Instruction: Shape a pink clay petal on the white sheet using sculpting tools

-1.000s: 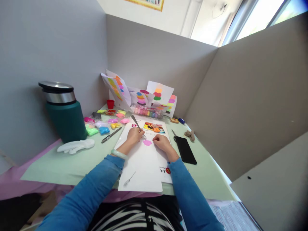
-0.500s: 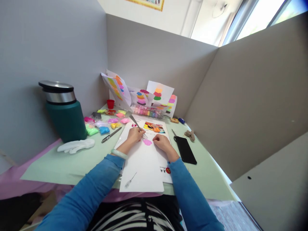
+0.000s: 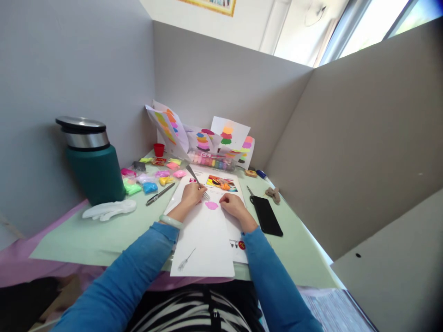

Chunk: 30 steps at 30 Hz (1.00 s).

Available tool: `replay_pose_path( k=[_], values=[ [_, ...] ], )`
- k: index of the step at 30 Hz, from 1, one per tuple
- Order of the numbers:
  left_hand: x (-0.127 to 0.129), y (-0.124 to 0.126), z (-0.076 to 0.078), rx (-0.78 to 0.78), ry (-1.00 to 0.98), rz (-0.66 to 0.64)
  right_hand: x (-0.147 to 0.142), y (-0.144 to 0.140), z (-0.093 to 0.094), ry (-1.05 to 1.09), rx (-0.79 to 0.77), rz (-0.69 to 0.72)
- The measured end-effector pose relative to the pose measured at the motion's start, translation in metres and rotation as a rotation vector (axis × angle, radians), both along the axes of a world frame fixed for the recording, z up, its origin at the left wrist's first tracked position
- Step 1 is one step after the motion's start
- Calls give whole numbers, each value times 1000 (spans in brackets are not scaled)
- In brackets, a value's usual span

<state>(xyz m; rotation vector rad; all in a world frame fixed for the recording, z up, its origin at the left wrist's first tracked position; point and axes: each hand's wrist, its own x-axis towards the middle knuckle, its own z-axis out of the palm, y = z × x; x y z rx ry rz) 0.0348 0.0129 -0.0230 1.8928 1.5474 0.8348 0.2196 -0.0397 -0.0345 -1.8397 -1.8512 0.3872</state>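
Observation:
My left hand (image 3: 192, 194) is closed around a metal fork (image 3: 191, 172), its handle pointing up and away and its tines down toward the paper. Just below the tines lies a flat pink patch (image 3: 212, 205), which looks like soft clay, on a white sheet of paper (image 3: 204, 244). To the right of the patch, my right hand (image 3: 232, 204) rests with curled fingers and pinched fingertips; whether anything is between them is hidden. A small grey broom-like drawing (image 3: 187, 260) shows at the sheet's near end.
Left are a green bottle (image 3: 95, 173), a white glove (image 3: 109, 210), a pen (image 3: 160, 194) and several bright clay packets (image 3: 150, 187). A black pouch (image 3: 266, 216) and a brown lump (image 3: 273, 194) lie right. Colour-swatch papers (image 3: 226, 133) lean at the back between grey partitions.
My left hand and the fork have shifted slightly left. The white sheet with the pink patch has slid a little left too. My right hand has barely moved.

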Motion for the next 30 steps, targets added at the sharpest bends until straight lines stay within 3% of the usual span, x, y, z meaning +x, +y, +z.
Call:
replay_pose_path(
  k=[15, 30],
  values=[
    [1, 2, 0, -56, -19, 7, -1, -2, 2, 4, -5, -12],
    [1, 1, 0, 34, 47, 28, 0, -1, 0, 13, -3, -7]
  ],
)
